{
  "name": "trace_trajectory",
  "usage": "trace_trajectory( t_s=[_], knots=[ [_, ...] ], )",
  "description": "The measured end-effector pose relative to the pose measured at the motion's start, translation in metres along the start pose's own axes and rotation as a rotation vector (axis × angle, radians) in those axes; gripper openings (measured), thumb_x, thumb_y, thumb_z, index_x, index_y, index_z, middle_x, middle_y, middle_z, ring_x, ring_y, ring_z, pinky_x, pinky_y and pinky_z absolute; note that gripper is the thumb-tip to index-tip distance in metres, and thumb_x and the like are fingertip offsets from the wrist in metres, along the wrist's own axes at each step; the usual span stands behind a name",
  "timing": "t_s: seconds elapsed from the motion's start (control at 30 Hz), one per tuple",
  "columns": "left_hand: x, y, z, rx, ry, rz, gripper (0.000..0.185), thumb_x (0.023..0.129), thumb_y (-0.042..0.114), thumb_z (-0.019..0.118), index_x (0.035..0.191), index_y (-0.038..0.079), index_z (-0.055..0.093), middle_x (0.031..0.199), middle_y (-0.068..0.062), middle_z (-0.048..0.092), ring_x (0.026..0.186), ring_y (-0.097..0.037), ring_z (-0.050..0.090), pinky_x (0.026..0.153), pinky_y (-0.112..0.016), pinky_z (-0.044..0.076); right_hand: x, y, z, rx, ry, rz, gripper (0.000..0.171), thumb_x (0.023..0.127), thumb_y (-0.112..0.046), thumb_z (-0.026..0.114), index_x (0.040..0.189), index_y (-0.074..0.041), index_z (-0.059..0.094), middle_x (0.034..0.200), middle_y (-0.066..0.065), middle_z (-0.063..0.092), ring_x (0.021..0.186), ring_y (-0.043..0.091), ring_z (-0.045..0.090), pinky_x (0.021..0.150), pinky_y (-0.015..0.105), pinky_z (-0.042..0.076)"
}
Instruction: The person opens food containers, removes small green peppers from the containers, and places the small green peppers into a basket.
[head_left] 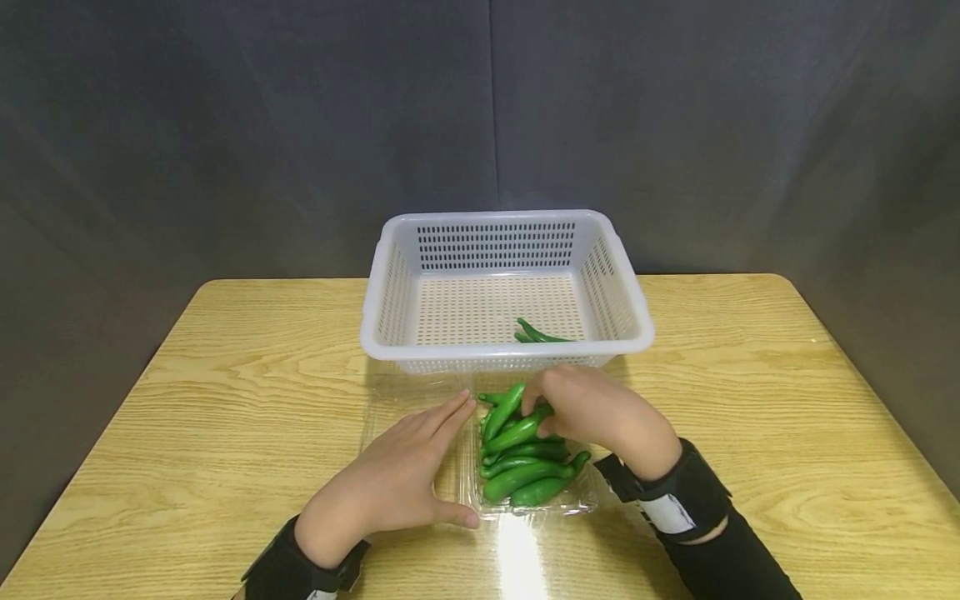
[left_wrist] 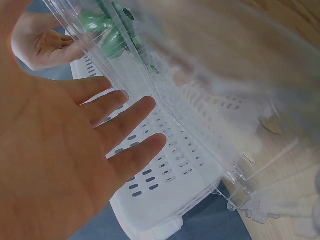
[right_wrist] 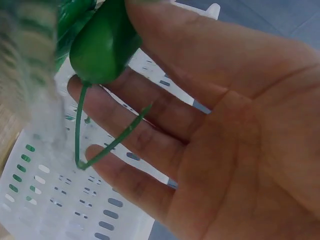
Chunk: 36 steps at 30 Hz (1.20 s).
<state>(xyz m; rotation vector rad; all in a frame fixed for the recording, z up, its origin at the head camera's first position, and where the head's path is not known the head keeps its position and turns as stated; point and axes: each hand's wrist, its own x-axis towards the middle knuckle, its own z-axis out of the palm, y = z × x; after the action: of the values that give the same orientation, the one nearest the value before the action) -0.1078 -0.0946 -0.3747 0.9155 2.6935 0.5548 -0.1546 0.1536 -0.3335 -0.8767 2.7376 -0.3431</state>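
A clear plastic clamshell tray (head_left: 583, 500) near the table's front edge holds a pile of green peppers (head_left: 525, 477). My left hand (head_left: 420, 467) lies flat with straight fingers on the tray's opened clear lid (head_left: 390, 408), left of the pile. My right hand (head_left: 555, 406) reaches over the pile's far end, fingers curled on a green pepper (head_left: 514, 433). In the right wrist view that pepper (right_wrist: 102, 45) sits between thumb and fingers of my right hand (right_wrist: 210, 135), thin stems hanging below. In the left wrist view my left hand (left_wrist: 60, 165) spreads beside the clear tray (left_wrist: 200, 100).
A white perforated basket (head_left: 510, 351) stands just behind the tray, with one green pepper (head_left: 542, 336) lying at its front right. The wooden table (head_left: 750, 400) stretches bare to both sides. A dark grey backdrop closes the back.
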Motion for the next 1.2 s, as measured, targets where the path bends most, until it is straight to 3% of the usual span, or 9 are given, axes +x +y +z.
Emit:
trace_trajectory(
  t_s=[0.17, 0.53, 1.2],
  knots=[
    [0.000, 0.000, 0.000, 0.000, 0.002, 0.001, 0.122, 0.070, 0.066, 0.077, 0.159, 0.009, 0.016, 0.165, -0.009, 0.011, 0.148, -0.029, 0.021, 0.118, -0.050, 0.020, -0.002, -0.002, -0.002, 0.005, -0.005, 0.016, 0.021, 0.076, -0.004, 0.084, 0.094, -0.010, 0.074, 0.097, 0.001, 0.071, 0.092, 0.020, 0.065, 0.084, 0.037, 0.055],
    [0.000, 0.000, 0.001, 0.000, 0.012, 0.008, 0.122, 0.070, 0.066, 0.077, 0.159, 0.008, 0.017, 0.165, -0.010, 0.013, 0.147, -0.029, 0.022, 0.118, -0.051, 0.021, -0.006, -0.004, -0.006, 0.029, 0.042, -0.051, 0.024, 0.077, -0.001, 0.081, 0.099, -0.010, 0.079, 0.100, 0.001, 0.074, 0.097, 0.020, 0.068, 0.086, 0.034, 0.056],
    [0.001, -0.002, 0.003, 0.018, 0.008, 0.007, 0.123, 0.069, 0.067, 0.077, 0.159, 0.007, 0.018, 0.165, -0.010, 0.014, 0.147, -0.028, 0.023, 0.118, -0.049, 0.021, -0.024, -0.010, -0.018, 0.057, 0.151, -0.135, 0.027, 0.075, 0.004, 0.082, 0.094, -0.015, 0.075, 0.094, -0.007, 0.070, 0.087, 0.008, 0.064, 0.080, 0.029, 0.056]
  ],
)
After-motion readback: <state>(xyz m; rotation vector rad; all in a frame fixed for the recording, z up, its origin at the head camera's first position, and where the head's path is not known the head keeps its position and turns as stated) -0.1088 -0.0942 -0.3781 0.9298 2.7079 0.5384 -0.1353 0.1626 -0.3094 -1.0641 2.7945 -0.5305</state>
